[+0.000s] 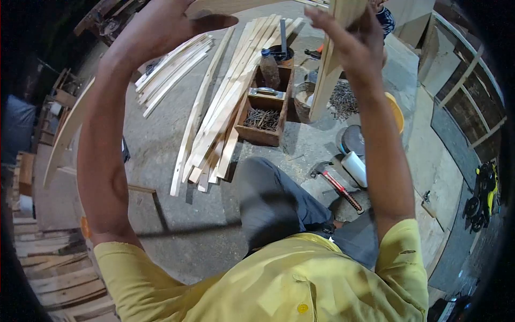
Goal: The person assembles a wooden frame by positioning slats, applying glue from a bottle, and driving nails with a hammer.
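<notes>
My right hand (357, 45) is closed around a pale wooden board (325, 88) that stands upright at the top. Its thumb lies across the board's near face, and its fingers are on the right side. At the top edge, my left hand (179, 24) is at a curved wooden piece (241, 5), its thumb stretched to the right below the wood. The rest of that hand's fingers are cut off by the frame. Below the board, a red-handled claw hammer (339, 188) lies on the floor beside a white cylinder (354, 169).
A wooden toolbox (260, 137) holds nails (262, 119) and a plastic bottle (270, 70). Long wooden strips (214, 126) lie left of it. More nails (343, 99) are heaped near a yellow bowl (395, 111). Someone's patterned sleeve (385, 21) shows at upper right. Planks (70, 279) are stacked lower left.
</notes>
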`<action>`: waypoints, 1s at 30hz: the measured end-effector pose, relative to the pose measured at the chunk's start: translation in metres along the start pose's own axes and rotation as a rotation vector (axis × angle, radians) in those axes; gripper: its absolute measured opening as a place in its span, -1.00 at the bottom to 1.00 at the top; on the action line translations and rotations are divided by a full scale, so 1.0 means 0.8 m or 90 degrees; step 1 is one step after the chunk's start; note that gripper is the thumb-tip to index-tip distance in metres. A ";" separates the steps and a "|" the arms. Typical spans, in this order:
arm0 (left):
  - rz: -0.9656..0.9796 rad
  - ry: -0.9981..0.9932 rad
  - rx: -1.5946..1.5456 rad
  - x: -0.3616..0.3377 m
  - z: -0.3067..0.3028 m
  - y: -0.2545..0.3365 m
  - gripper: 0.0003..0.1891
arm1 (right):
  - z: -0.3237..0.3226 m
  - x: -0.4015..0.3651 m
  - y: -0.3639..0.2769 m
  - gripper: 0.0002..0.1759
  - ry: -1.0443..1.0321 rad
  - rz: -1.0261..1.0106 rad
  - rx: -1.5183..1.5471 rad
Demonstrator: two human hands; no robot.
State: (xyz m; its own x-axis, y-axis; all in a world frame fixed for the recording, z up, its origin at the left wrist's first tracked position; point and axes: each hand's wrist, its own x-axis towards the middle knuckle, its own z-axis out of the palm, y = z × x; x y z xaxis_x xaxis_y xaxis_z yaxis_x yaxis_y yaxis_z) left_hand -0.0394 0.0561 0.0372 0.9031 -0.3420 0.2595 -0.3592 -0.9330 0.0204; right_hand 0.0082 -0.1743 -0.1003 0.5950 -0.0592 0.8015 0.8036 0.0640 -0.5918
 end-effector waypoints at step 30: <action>-0.113 0.061 0.027 -0.013 0.000 -0.001 -0.37 | 0.038 -0.036 0.060 -0.23 0.042 0.058 0.073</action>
State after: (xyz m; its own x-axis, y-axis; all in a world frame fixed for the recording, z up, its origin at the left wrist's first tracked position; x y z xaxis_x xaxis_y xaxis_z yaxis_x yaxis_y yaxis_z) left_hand -0.0486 0.0606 0.0348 0.9243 -0.1612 0.3458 -0.1839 -0.9824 0.0337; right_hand 0.0295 -0.1394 -0.1492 0.6682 -0.1130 0.7354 0.7414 0.1846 -0.6452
